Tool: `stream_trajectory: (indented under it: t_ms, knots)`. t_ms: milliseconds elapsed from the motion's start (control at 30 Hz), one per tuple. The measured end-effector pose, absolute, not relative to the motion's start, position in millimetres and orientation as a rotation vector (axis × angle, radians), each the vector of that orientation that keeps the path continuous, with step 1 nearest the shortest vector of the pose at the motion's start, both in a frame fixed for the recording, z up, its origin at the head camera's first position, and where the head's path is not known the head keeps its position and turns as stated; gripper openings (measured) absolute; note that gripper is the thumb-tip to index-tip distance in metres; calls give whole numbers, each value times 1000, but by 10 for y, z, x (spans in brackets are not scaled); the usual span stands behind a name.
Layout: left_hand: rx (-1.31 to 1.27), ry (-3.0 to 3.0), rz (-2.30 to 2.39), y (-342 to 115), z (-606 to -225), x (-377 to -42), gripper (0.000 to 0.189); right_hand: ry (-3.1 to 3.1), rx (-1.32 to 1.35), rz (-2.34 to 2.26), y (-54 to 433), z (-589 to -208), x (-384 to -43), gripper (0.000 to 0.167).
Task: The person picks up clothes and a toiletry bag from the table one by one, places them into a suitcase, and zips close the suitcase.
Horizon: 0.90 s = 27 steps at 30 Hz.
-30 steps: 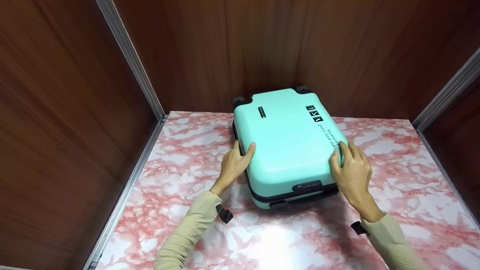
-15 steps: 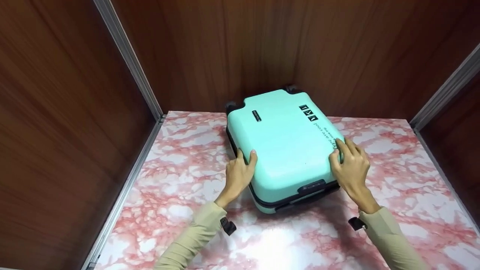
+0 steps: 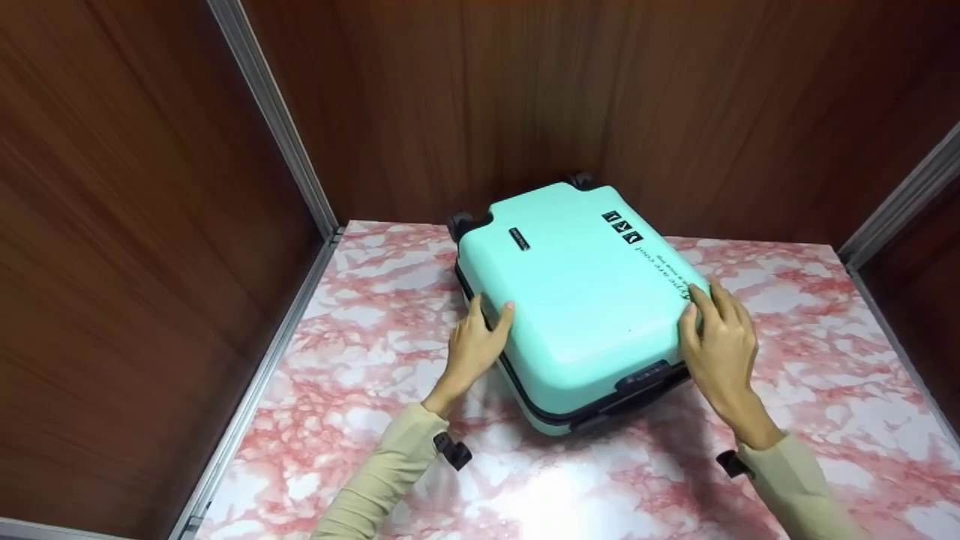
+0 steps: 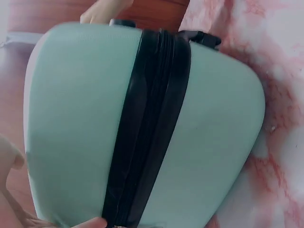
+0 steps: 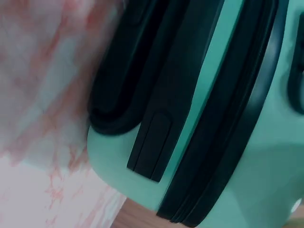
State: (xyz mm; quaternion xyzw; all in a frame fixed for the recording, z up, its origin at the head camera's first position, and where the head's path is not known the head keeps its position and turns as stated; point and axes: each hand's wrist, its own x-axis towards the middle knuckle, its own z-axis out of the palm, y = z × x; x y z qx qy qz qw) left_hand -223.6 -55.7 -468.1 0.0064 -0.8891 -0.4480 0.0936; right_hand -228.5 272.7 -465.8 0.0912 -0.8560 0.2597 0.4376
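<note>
A mint-green hard-shell suitcase [image 3: 585,292] lies flat, turned at an angle, its wheels toward the back wall. My left hand [image 3: 472,345] holds its left side, thumb on the upper edge and fingers against the side; in the left wrist view a fingertip [image 4: 97,222] touches the shell beside the black zipper band [image 4: 147,128]. At the right near corner, my right hand [image 3: 720,341] grips the edge with bent fingers and thumb. The right wrist view shows the black carry handle [image 5: 164,118] close up, but not the right hand's hold.
The suitcase is on a red-and-white marbled surface [image 3: 360,360]. A brown wood-grain panel [image 3: 525,90] stands behind it, and another panel [image 3: 135,262] rises at the left with a metal edge strip [image 3: 274,112]. A third panel [image 3: 915,262] is at the right.
The suitcase has turned counterclockwise: its wheeled end has shifted left and its handle end right. Both hands have stayed on it, the left one moving slightly nearer along the side.
</note>
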Motion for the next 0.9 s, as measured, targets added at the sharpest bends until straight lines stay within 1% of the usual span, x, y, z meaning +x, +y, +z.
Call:
stream_trajectory:
  t_ms: [133,267,467,633,767,900]
  knots:
    - [27,-2631,-1294,-532,-4682,-2295,81,-2142,202,627,2696,-4692,-2139,34]
    - [23,-2625,-1244,-469,-4710,-2305,83,-2132,219,577,2682,-4728,-2101,35]
    - [35,-2583,-1312,-416,-4735,-2251,83,-2076,271,527,2684,-4753,-2152,35]
    - [68,-2578,-1324,-367,-4736,-2106,87,-2066,309,578,2725,-4742,-2265,35]
    - [43,-2594,-1322,-320,-4735,-1978,88,-2056,319,660,2776,-4738,-2352,35]
    - [32,-2606,-1361,-361,-4733,-1932,87,-2060,304,713,2782,-4736,-2373,35]
